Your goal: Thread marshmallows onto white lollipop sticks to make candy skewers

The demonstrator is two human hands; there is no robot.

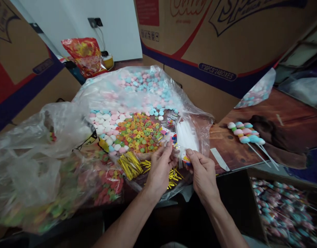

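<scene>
My left hand [160, 165] and my right hand [201, 170] meet over an open plastic bag [101, 93] of candy. Together they pinch a small clear printed wrapper [175, 146]; both hands are closed on it. Just beyond the fingers lie white sticks [185, 136], a heap of small colourful ring candies [139, 132], and pink, white and blue round candies [106, 122]. Gold twist ties [129, 163] lie under my left hand.
Two finished candy skewers [247, 135] lie on the brown table [289, 110] at right. A box of wrapped skewers [284, 210] sits bottom right. A crumpled clear bag [39, 162] fills the left. Large cardboard cartons [225, 38] stand behind.
</scene>
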